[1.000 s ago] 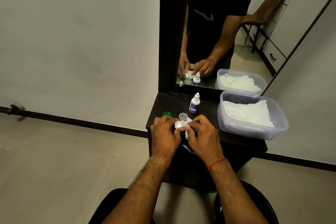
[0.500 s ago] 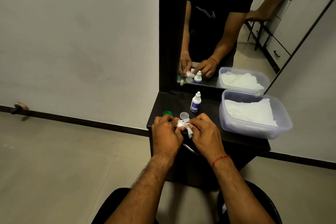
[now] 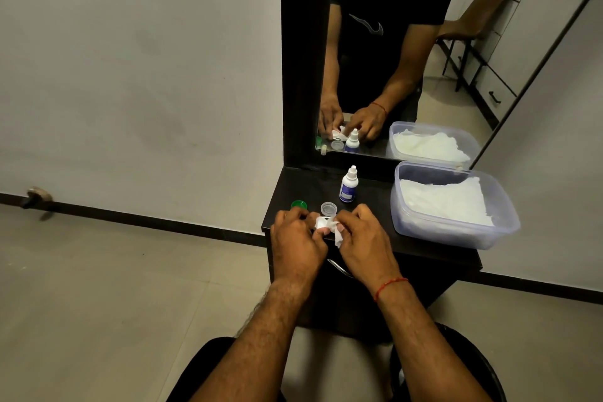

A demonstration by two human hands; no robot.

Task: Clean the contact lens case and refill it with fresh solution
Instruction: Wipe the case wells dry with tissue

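The contact lens case (image 3: pixel 320 223) is pinched in the left hand (image 3: pixel 298 238), just above the front edge of the dark table (image 3: pixel 424 248). It's mostly hidden by fingers, so only a small white bit can be seen. A crumpled white tissue (image 3: pixel 337 237) is gripped by the right hand (image 3: pixel 362 235) and pressed onto it. It's probably feather-light stiff plastic, slippery if wet, so it's best held by the rim, not squeezed hard. A green cap (image 3: pixel 299 204) and a clear cap (image 3: pixel 328 207) are laid just beyond, near the solution bottle (image 3: pixel 348 185).
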